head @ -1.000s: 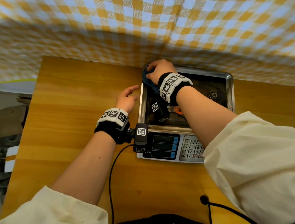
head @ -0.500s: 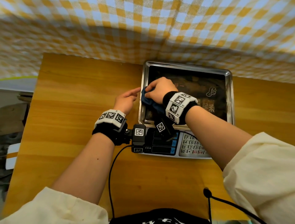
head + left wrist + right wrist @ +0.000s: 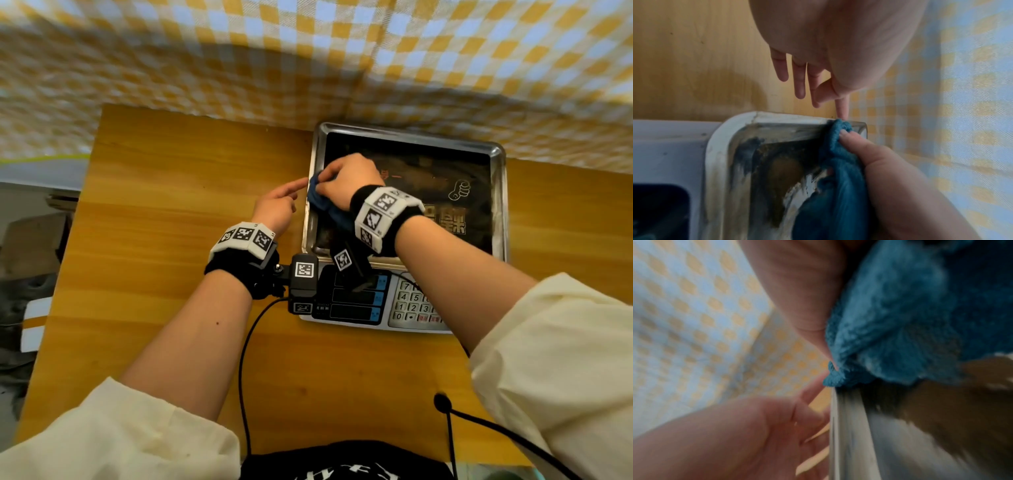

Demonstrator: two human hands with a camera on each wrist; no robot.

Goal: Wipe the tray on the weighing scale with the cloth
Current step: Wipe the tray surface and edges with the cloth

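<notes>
On the grey weighing scale (image 3: 383, 308) sits the rectangular steel tray (image 3: 498, 154), its long axis running left to right, so most of its dark, smeared floor lies to the right of both hands. The bunched blue cloth (image 3: 322, 202) is gripped in the curled fingers of the right hand (image 3: 346, 180) and pressed against the tray's left rim. The left hand (image 3: 277, 205), fingers straight, holds nothing; its forefinger touches that rim from outside.

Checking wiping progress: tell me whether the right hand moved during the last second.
Yes. The right hand slid from the tray's far-left corner toward the keypad.
</notes>
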